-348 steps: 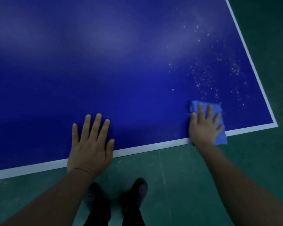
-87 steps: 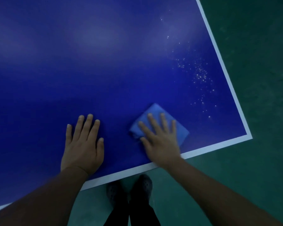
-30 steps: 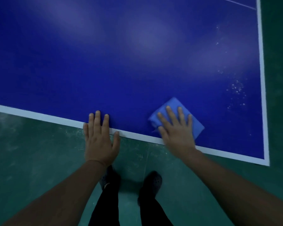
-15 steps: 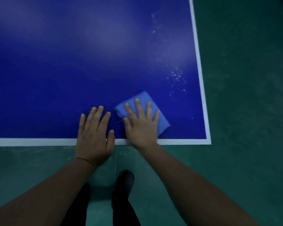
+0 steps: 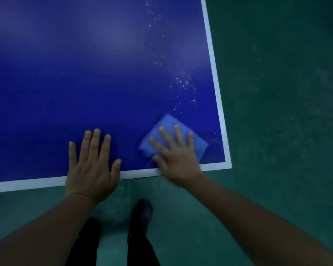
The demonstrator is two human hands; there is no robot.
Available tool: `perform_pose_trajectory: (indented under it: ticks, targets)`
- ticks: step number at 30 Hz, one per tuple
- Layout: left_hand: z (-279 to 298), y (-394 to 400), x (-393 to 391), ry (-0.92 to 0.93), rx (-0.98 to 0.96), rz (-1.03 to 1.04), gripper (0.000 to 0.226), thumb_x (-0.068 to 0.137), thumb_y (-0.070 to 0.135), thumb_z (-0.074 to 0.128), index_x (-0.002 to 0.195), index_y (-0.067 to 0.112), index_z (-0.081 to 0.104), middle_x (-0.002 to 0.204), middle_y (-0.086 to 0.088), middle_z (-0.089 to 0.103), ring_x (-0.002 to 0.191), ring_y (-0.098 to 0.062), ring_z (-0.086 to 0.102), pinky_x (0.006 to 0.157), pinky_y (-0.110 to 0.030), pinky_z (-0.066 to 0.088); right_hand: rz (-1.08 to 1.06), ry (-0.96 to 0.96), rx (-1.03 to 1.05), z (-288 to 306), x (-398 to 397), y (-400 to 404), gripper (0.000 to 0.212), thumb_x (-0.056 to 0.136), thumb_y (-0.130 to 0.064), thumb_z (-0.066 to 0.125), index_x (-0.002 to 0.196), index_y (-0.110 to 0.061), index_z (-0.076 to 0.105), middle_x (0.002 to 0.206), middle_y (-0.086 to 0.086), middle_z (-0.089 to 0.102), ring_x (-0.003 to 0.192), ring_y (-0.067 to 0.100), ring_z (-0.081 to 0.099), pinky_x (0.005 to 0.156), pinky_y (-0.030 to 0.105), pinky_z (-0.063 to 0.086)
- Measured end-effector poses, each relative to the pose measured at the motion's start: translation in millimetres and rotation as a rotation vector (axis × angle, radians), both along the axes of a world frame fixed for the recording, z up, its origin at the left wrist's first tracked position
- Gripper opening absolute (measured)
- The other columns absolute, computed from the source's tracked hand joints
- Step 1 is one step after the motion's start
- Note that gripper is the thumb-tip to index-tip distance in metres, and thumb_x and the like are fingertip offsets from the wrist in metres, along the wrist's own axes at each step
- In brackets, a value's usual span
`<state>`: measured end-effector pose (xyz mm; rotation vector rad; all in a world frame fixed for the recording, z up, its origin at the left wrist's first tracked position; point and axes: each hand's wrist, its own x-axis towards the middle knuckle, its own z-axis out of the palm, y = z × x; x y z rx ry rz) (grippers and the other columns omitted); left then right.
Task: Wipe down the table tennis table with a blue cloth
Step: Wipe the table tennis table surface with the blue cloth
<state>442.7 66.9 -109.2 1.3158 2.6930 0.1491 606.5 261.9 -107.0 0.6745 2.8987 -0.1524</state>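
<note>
The dark blue table tennis table [image 5: 69,77] fills the upper left, with a white line along its near and right edges. A folded blue cloth [image 5: 169,124] lies near the table's near right corner. My right hand [image 5: 178,156] presses flat on the cloth with fingers spread and straight. My left hand [image 5: 91,167] rests flat on the table at the near edge, fingers straight, well left of the cloth. White specks [image 5: 183,83] are scattered on the surface beyond the cloth, close to the right edge.
Green floor [image 5: 281,112] lies to the right of the table and below its near edge. My dark trousers and one dark shoe [image 5: 142,214] stand on the floor just under the near edge.
My right hand has slid the cloth to the right, away from my left hand and closer to the table's corner. The left hand stays flat at the near edge.
</note>
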Motion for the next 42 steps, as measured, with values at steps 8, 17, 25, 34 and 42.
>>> perform_pose_trajectory:
  ticks: [8, 17, 25, 34, 42]
  targets:
    - [1.3, 1.5, 0.8, 0.014, -0.039, 0.015, 0.073, 0.096, 0.052, 0.025, 0.152, 0.006, 0.032, 0.161, -0.018, 0.023, 0.151, -0.033, 0.015, 0.120, -0.060, 0.007, -0.515, 0.071, 0.048, -0.8, 19.8, 22.7, 0.058, 0.101, -0.055, 0.018, 0.157, -0.036, 0.022, 0.167, 0.001, 0.015, 0.153, 0.036, 0.008, 0.119, 0.063, 0.003]
    - [2.8, 3.9, 0.4, 0.038, -0.040, 0.015, 0.073, 0.095, 0.051, 0.027, 0.151, 0.005, 0.034, 0.160, -0.019, 0.025, 0.150, -0.035, 0.017, 0.120, -0.060, 0.007, -0.564, 0.032, 0.030, 2.1, 5.0, 101.5, 0.056, 0.103, -0.056, 0.024, 0.156, -0.039, 0.024, 0.167, -0.005, 0.013, 0.153, 0.031, 0.007, 0.119, 0.060, 0.012]
    - [1.9, 2.8, 0.0, 0.046, -0.045, 0.016, 0.073, 0.094, 0.051, 0.028, 0.151, 0.005, 0.034, 0.160, -0.019, 0.026, 0.150, -0.035, 0.019, 0.120, -0.061, 0.007, -0.404, 0.136, 0.061, -1.6, 60.2, 30.5, 0.050, 0.098, -0.053, 0.035, 0.144, -0.036, 0.049, 0.157, -0.002, 0.040, 0.141, 0.033, 0.032, 0.102, 0.049, 0.027]
    - [3.4, 4.5, 1.4, 0.039, -0.066, 0.011, 0.074, 0.095, 0.052, 0.027, 0.152, 0.006, 0.033, 0.161, -0.019, 0.023, 0.150, -0.035, 0.016, 0.119, -0.061, 0.008, -0.824, 0.373, 0.072, 35.2, 39.2, 188.7, 0.043, 0.105, -0.033, 0.042, 0.146, -0.023, 0.048, 0.139, 0.023, 0.045, 0.123, 0.039, 0.043, 0.098, 0.040, 0.038]
    - [2.7, 5.5, 0.6, 0.038, -0.072, 0.012, 0.073, 0.095, 0.051, 0.027, 0.152, 0.006, 0.033, 0.161, -0.018, 0.024, 0.150, -0.034, 0.016, 0.120, -0.060, 0.007, -0.106, 0.167, 0.085, 6.9, 35.2, 50.4, 0.043, 0.094, -0.045, 0.044, 0.132, -0.031, 0.058, 0.126, 0.009, 0.062, 0.103, 0.031, 0.062, 0.082, 0.042, 0.053]
